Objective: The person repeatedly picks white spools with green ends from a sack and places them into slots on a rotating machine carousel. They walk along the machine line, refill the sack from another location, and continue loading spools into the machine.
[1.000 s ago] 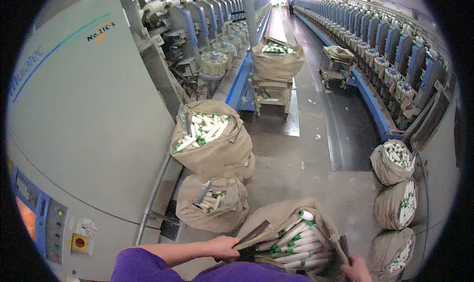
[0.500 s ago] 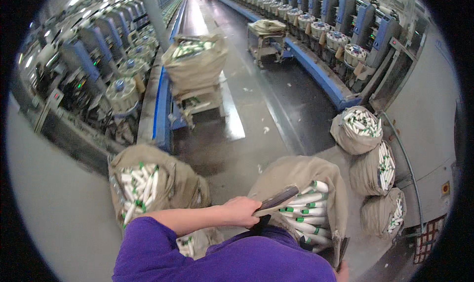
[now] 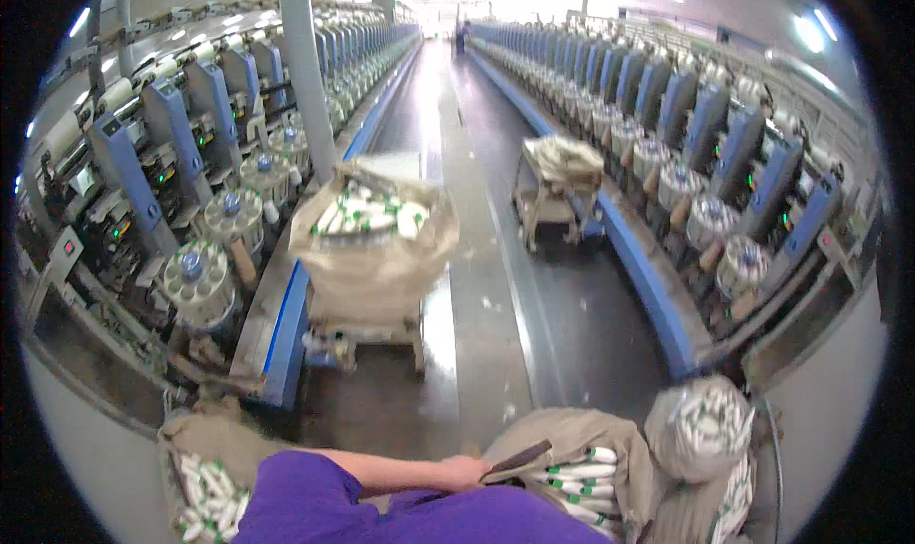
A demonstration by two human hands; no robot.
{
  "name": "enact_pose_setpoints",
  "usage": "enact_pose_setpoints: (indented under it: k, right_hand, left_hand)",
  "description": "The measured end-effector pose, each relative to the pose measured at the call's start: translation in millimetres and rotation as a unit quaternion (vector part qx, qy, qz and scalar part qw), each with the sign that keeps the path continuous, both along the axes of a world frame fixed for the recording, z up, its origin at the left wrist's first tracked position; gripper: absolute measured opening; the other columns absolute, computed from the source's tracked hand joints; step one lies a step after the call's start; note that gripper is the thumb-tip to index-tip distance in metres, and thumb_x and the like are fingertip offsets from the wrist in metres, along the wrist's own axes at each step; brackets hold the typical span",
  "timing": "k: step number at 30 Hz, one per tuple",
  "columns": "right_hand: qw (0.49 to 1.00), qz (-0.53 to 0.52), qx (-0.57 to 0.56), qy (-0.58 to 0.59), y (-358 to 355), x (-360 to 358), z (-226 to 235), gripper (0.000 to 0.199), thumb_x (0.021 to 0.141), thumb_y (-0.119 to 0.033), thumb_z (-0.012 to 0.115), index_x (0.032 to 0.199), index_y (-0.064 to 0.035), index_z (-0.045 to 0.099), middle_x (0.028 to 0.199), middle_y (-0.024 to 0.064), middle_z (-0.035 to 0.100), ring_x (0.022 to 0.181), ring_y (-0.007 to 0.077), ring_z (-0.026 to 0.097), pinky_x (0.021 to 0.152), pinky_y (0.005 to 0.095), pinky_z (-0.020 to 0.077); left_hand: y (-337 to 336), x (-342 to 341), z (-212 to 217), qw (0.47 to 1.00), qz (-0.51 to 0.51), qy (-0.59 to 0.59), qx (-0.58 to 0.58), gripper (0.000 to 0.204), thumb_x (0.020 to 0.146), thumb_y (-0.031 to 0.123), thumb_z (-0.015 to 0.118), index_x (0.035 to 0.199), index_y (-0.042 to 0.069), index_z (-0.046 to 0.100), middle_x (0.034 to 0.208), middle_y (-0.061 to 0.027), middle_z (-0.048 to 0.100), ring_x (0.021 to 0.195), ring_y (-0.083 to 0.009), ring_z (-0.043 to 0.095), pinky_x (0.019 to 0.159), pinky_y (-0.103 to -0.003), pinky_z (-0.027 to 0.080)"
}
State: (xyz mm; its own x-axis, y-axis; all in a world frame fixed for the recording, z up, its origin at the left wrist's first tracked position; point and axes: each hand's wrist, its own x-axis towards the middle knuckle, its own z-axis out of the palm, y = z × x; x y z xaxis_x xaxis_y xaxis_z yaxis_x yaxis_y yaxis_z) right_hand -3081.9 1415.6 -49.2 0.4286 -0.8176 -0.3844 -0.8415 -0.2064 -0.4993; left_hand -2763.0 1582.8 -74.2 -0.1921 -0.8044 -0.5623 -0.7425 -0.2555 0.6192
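Observation:
My left arm, in a purple sleeve, reaches across to the right. My left hand (image 3: 464, 473) is closed on the dark edge strap (image 3: 518, 456) of a beige cloth sack (image 3: 562, 422). Inside the sack lie white yarn bobbins (image 3: 583, 487) with green ends, stacked in rows. My right hand is out of sight beyond the lower edge. Close on the right, touching or nearly touching my sack, stands another full sack (image 3: 667, 430) of bobbins. To the left of my arm an open sack (image 3: 229, 444) holds more white bobbins, lying loose.
A cart (image 3: 367, 320) carrying a heaped bobbin sack (image 3: 372, 258) stands in the aisle at left. Farther right is a smaller cart (image 3: 553, 196) with cloth on top. Blue-edged winding machines (image 3: 195, 282) line both sides. A grey post (image 3: 307, 77) rises at left. Someone (image 3: 463, 37) is far off.
The view has tipped up and shows more of the aisle. The carts appear nearer. My left hand still grips the sack's strap; my right hand has passed out of view.

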Motion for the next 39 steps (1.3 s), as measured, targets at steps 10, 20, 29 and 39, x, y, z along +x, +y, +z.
enact_pose_setpoints:
  k: [10, 20, 29, 39]
  right_hand:
    - [0.998, -0.043, -0.009, 0.047, -168.6, 121.1, 21.3, 0.056, 0.079, -0.04, 0.06, 0.114, 0.0034, 0.05, 0.094, 0.0307, 0.059, 0.092, 0.0421, 0.059, 0.077, 0.0449, 0.0459]
    - [0.994, 0.037, -0.067, 0.077, -482.8, 278.9, -45.3, 0.058, 0.079, -0.04, 0.061, 0.116, 0.0037, 0.047, 0.098, 0.0315, 0.058, 0.093, 0.0454, 0.056, 0.08, 0.0445, 0.046]
    - [0.976, 0.19, -0.098, 0.035, -602.8, 578.5, 55.0, 0.054, 0.082, -0.037, 0.059, 0.121, -0.0019, 0.045, 0.101, 0.0314, 0.058, 0.097, 0.0448, 0.055, 0.08, 0.0472, 0.0444]
    - [0.901, 0.399, -0.079, -0.15, -690.3, 884.5, 156.6, 0.034, 0.067, -0.013, 0.064, 0.094, 0.0006, 0.049, 0.082, 0.0204, 0.058, 0.074, 0.0342, 0.059, 0.065, 0.0343, 0.046]
  left_hand:
    - [-249.8, 212.0, 60.5, 0.99, -0.009, -0.098, -0.096, 0.031, 0.072, 0.021, 0.056, 0.099, 0.006, 0.055, 0.089, -0.0204, 0.063, 0.088, -0.0375, 0.061, 0.075, -0.048, 0.048]
    - [-406.7, 386.7, -3.9, 0.967, 0.239, -0.03, -0.077, 0.036, 0.079, 0.032, 0.058, 0.103, 0.006, 0.05, 0.1, -0.0205, 0.061, 0.096, -0.0395, 0.057, 0.079, -0.047, 0.045]
    - [-432.7, 553.6, 40.6, 0.88, 0.46, -0.058, -0.099, 0.033, 0.076, 0.026, 0.056, 0.098, 0.003, 0.051, 0.093, -0.0217, 0.061, 0.09, -0.0393, 0.059, 0.076, -0.05, 0.045]
    - [-431.7, 580.2, 128.3, 0.681, 0.713, -0.033, -0.165, 0.045, 0.074, 0.04, 0.065, 0.092, 0.001, 0.049, 0.091, -0.0241, 0.059, 0.088, -0.0418, 0.057, 0.075, -0.048, 0.045]
